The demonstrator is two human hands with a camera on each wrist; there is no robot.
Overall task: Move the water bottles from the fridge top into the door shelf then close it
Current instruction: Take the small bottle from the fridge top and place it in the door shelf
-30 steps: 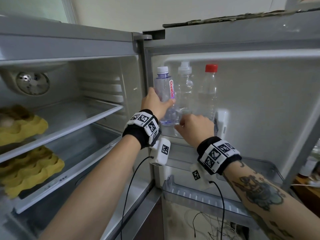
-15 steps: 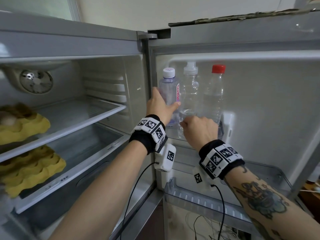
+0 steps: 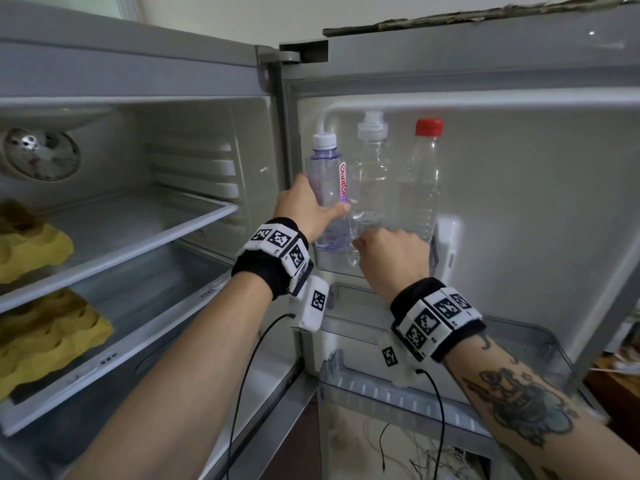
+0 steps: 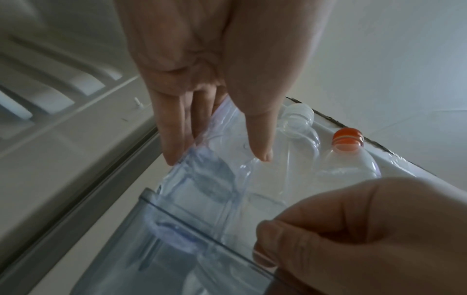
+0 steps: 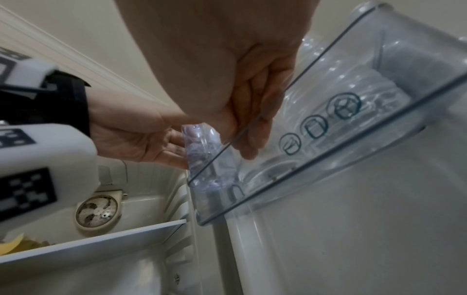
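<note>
Three water bottles stand in the open door's top shelf (image 3: 330,259). From the left, they are a purple-tinted bottle (image 3: 325,181) with a white cap and red label, a clear bottle (image 3: 370,181) and a red-capped bottle (image 3: 420,181). My left hand (image 3: 320,202) holds the purple bottle between thumb and fingers, its base down in the shelf (image 4: 202,235). My right hand (image 3: 388,254) is curled low on the clear bottle at the shelf's rim. Its fingers (image 5: 252,129) show through the clear shelf wall (image 5: 353,139).
The fridge cavity lies to the left with glass shelves (image 3: 138,237), yellow egg trays (image 3: 38,251) and a round fan (image 3: 41,154). Two more door shelves (image 3: 398,393) hang below my wrists. The door panel to the right of the bottles is bare.
The purple bottle has sunk lower into the door shelf in my left hand. My right hand has stayed low on the clear bottle.
</note>
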